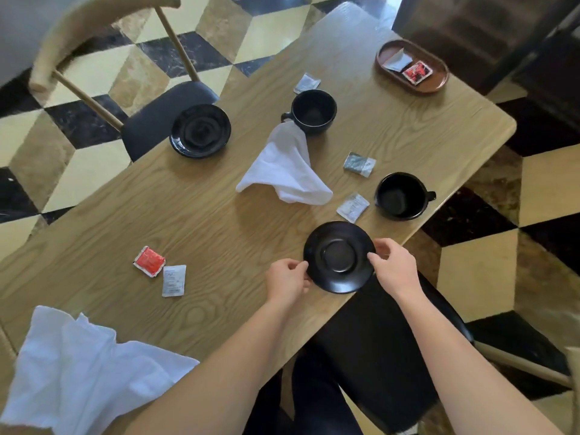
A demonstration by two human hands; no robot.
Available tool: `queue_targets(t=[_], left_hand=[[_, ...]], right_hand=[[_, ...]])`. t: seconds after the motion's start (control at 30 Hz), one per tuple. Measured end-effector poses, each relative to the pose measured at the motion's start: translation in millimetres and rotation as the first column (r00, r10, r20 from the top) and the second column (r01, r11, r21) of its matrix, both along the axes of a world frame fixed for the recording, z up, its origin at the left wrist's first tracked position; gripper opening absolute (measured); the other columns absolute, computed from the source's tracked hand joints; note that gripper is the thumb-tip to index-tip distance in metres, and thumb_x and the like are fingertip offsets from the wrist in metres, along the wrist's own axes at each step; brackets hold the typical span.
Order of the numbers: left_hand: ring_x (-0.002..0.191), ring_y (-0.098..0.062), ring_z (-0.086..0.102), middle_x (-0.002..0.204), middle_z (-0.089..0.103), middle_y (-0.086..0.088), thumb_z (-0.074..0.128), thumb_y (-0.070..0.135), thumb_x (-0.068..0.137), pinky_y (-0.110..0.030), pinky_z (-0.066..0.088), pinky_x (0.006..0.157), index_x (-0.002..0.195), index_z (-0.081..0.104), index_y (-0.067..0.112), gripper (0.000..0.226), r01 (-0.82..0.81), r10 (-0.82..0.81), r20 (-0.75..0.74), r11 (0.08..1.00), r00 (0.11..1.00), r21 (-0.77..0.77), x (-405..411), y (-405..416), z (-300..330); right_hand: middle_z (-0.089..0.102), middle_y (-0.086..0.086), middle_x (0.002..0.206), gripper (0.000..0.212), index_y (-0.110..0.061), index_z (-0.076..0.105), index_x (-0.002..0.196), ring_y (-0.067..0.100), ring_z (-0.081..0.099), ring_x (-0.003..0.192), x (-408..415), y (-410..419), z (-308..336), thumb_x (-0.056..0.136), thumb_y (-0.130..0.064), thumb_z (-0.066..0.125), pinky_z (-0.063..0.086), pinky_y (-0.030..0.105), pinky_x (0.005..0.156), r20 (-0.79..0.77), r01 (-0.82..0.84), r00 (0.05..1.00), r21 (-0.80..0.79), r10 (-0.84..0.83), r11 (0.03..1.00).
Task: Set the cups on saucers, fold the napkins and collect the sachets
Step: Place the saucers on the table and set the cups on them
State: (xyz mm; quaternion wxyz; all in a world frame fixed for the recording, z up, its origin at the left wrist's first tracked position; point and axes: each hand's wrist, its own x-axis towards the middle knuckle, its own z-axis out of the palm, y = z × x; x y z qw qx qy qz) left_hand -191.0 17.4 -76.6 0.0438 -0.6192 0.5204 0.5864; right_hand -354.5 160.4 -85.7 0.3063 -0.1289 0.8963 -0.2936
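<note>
While sachet [353, 207] print seems unreadable, left hand [287, 282] and right hand [394, 267] pinch the black saucer [340, 257].

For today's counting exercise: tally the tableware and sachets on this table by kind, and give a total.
Cups: 2
Saucers: 2
Napkins: 2
Sachets: 7, two of them in the tray
Tray: 1
Total: 14

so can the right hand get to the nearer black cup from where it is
Probably yes. The right hand grips the saucer rim, and the cup stands just beyond it with bare table between. It would have to let go of the saucer first.
</note>
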Motion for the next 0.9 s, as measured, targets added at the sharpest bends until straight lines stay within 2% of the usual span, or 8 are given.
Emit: queue_targets(t=[0.17,0.3,0.47,0.53,0.63,0.7,0.77,0.9], left_hand=[[0.072,-0.025,0.075,0.092,0.074,-0.014,0.064,0.014,0.097,-0.042,0.064,0.078,0.117,0.066,0.003,0.022,0.032,-0.032,0.020,0.999,0.999,0.000,-7,3,-7],[0.065,-0.025,0.074,0.079,0.072,-0.011,0.065,0.011,0.096,-0.047,0.063,0.079,0.112,0.064,0.006,0.017,0.023,-0.023,0.024,1.000,0.999,-0.008,-8,1,-13],[0.061,-0.022,0.074,0.077,0.072,-0.011,0.066,0.010,0.095,-0.046,0.064,0.077,0.110,0.064,0.005,0.015,0.017,-0.017,0.021,1.000,1.000,0.006,-2,1,-18],[0.061,-0.021,0.074,0.076,0.073,-0.011,0.067,0.012,0.095,-0.046,0.064,0.076,0.106,0.066,0.004,0.013,0.022,-0.022,0.014,1.000,1.000,0.009,-1,1,-19],[0.063,-0.022,0.075,0.076,0.075,-0.013,0.069,0.025,0.094,-0.046,0.065,0.068,0.093,0.070,0.005,0.020,0.029,-0.029,-0.007,0.999,1.000,0.019,3,-7,-17],[0.061,-0.025,0.074,0.074,0.073,-0.014,0.068,0.030,0.094,-0.045,0.065,0.066,0.087,0.069,0.005,0.026,-0.063,0.063,-0.011,0.998,0.998,0.000,7,-28,-12],[0.058,-0.027,0.069,0.073,0.069,-0.016,0.065,0.023,0.098,-0.044,0.064,0.065,0.085,0.064,0.003,0.025,-0.225,0.224,-0.042,0.974,0.974,-0.027,9,-66,-10],[0.048,-0.019,0.060,0.070,0.057,-0.014,0.055,0.011,0.102,-0.023,0.051,0.040,0.083,0.056,0.002,0.021,-0.471,0.459,-0.146,0.880,0.876,-0.058,8,-164,0]], right_hand=[[0.067,0.000,0.123,0.036,-0.018,0.062,0.131,0.008,0.055,0.105,-4,8,-4,0.095,-0.013,0.062,0.044,0.027,0.089,0.064,0.003,0.998,-0.037,-0.001,0.999],[0.067,-0.007,0.115,0.035,-0.023,0.064,0.128,0.009,0.059,0.104,0,12,-6,0.094,-0.013,0.062,0.056,0.038,0.094,0.089,0.034,0.996,-0.075,-0.028,0.997],[0.064,-0.016,0.105,0.033,-0.025,0.065,0.124,0.010,0.062,0.104,6,16,-9,0.093,-0.013,0.063,0.059,0.044,0.092,0.097,0.040,0.995,-0.087,-0.031,0.995],[0.065,-0.011,0.109,0.034,-0.023,0.065,0.126,0.012,0.063,0.107,6,15,-10,0.093,-0.013,0.063,0.059,0.043,0.091,0.116,0.053,0.992,-0.084,-0.043,0.995],[0.061,-0.010,0.108,0.032,-0.020,0.063,0.126,0.013,0.061,0.106,8,13,-3,0.094,-0.019,0.064,0.051,0.029,0.084,0.042,0.032,0.999,-0.038,-0.030,0.999],[0.056,-0.007,0.109,0.031,-0.017,0.062,0.124,0.011,0.058,0.100,10,7,6,0.093,-0.023,0.065,0.044,0.026,0.082,-0.156,0.023,0.987,-0.022,-0.026,0.999],[0.057,-0.004,0.106,0.024,-0.017,0.064,0.116,0.012,0.060,0.093,13,-16,20,0.093,-0.020,0.065,0.047,0.027,0.081,-0.285,-0.004,0.958,-0.140,-0.036,0.990],[0.063,-0.002,0.100,0.017,-0.014,0.068,0.108,0.014,0.062,0.087,13,-113,43,0.092,-0.015,0.061,0.046,0.025,0.079,-0.258,-0.176,0.960,-0.254,0.108,0.951]])
